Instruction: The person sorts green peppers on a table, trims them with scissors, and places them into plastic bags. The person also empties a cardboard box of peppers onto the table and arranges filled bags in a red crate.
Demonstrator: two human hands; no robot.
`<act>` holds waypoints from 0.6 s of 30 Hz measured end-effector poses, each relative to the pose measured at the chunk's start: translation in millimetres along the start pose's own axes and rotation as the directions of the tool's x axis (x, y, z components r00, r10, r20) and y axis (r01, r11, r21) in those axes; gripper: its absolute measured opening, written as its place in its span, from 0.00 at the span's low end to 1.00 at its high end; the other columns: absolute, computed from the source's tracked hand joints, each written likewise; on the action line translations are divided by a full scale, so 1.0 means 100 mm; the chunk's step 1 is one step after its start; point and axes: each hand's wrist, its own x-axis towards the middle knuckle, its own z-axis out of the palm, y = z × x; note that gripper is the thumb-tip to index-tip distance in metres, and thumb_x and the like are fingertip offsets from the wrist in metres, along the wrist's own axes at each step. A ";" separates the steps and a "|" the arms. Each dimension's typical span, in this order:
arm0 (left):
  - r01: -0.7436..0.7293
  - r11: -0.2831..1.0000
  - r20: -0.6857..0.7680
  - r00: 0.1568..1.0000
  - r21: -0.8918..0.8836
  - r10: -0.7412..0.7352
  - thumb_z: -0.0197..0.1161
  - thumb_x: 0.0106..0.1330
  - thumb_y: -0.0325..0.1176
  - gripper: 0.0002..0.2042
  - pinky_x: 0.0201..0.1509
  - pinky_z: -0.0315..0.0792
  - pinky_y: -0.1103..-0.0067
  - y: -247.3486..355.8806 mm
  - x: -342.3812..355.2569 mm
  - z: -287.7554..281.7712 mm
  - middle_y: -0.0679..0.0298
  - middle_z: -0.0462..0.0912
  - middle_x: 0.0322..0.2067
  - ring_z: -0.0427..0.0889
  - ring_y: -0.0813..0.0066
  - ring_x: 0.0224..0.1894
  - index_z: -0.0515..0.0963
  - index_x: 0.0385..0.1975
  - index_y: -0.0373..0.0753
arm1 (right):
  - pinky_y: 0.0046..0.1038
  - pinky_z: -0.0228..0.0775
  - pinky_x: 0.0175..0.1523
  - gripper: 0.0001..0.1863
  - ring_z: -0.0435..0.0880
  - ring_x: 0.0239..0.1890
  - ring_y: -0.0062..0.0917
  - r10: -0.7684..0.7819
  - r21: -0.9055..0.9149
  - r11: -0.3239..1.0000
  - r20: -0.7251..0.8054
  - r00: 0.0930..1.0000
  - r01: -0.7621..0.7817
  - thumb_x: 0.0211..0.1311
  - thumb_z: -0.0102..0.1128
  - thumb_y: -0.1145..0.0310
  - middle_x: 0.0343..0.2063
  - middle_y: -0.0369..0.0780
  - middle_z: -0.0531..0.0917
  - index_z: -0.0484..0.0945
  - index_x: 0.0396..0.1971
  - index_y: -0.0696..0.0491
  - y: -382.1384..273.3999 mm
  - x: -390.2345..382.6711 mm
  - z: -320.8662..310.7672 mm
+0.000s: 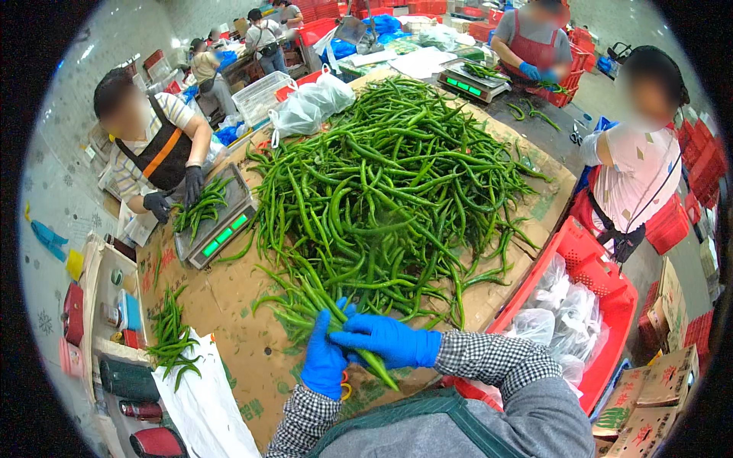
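Currently, left hand [324, 359]: in a blue glove, curled round a narrow bunch of peppers [311, 304]; some fingers are hidden behind the pods
Right hand [391, 340]: also in a blue glove, laid across the bunch from the right, fingers bent closely over it, right beside the left hand
Bunch of peppers: clasped between both hands at the near side of the pile, tilted, one end fanning toward the upper left, the other poking out below the right hand; the pods lie mostly lengthwise, probably because slim, smooth pieces hold together best that way
Pepper pile [382, 198]: a broad, tangled heap of long, glossy, curved green pods, set mid-table, seemingly so that people on several sides can reach it
Table [229, 301]: covered in flattened brown cardboard with green print, perhaps to shield the surface
Scale [240, 195]: flat metal plate and lit green display, loaded with peppers under a co-worker's dark-gloved hands [194, 184]
Small heap [172, 332]: loose peppers at the left edge, partly on a creased white sheet [206, 404]
Red crate [611, 305]: rigid perforated plastic, just beside the right forearm, apparently within easy reach; it contains soft, crumpled, translucent bags [565, 305]
Sleeves [489, 355]: checked black-and-white cloth, gathered at the wrists
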 end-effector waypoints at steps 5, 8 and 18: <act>-0.133 0.989 -0.193 0.971 0.066 0.143 0.53 0.59 0.34 0.24 0.54 0.68 0.69 0.10 -0.13 -0.11 0.56 0.75 0.45 0.74 0.65 0.45 0.65 0.56 0.34 | 0.36 0.71 0.44 0.46 0.74 0.44 0.41 -0.158 -0.054 0.985 0.135 0.978 0.166 0.41 0.65 0.71 0.48 0.47 0.71 0.54 0.65 0.46 -0.05 0.11 -0.21; -0.194 0.981 -0.272 0.944 -0.004 0.185 0.54 0.57 0.36 0.25 0.48 0.71 0.68 0.27 -0.25 -0.21 0.59 0.76 0.44 0.75 0.66 0.42 0.66 0.55 0.35 | 0.38 0.72 0.37 0.26 0.78 0.36 0.41 0.143 -0.292 0.948 0.025 0.989 -0.130 0.44 0.63 0.71 0.36 0.44 0.79 0.72 0.48 0.48 0.24 0.13 -0.59; -0.179 0.983 -0.131 0.976 -0.039 0.172 0.53 0.59 0.33 0.25 0.49 0.72 0.65 0.32 -0.28 -0.35 0.58 0.77 0.46 0.77 0.65 0.43 0.63 0.58 0.36 | 0.20 0.67 0.35 0.19 0.76 0.30 0.18 0.904 0.703 0.381 -0.145 0.403 -0.601 0.56 0.60 0.60 0.34 0.35 0.82 0.78 0.43 0.56 0.91 -0.51 -1.26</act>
